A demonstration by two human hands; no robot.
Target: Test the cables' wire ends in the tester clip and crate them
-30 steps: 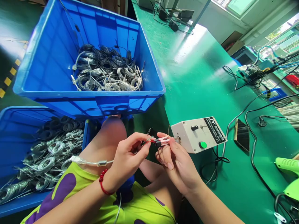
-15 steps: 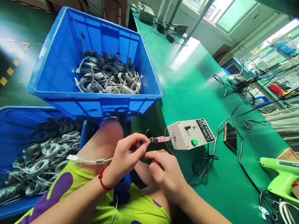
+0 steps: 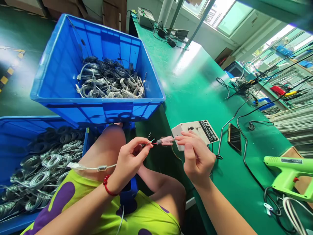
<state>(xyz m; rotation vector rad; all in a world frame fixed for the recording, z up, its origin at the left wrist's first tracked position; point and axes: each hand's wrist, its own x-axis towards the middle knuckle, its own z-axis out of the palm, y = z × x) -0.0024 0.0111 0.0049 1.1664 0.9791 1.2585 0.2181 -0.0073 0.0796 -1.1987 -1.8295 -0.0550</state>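
Note:
My left hand (image 3: 133,155) is closed in a pinch on the cable (image 3: 110,165), near its stripped end. Thin coloured wires (image 3: 151,142) stick out past the fingertips, and a red one runs to a pinkish clip (image 3: 167,141). The clip, smeared by motion, sits on the shaft side of a white control box (image 3: 207,131). A plug and a small grey cylinder lie along the cable over my thigh. My right hand (image 3: 197,155) is in front of the box, fingers stretched toward the shaft and holding nothing visible. It covers the box's green button.
A blue bin (image 3: 97,101) of coiled cables stands ahead on the left, with another blue bin (image 3: 46,119) below it. On the green table (image 3: 190,85) lie a phone (image 3: 234,137), black cords (image 3: 244,156) and a lime-green glue gun (image 3: 288,176).
My right hand has moved right and up, from beside the left fingertips to the front of the box. The clip now looks blurred. My left hand keeps its pinch.

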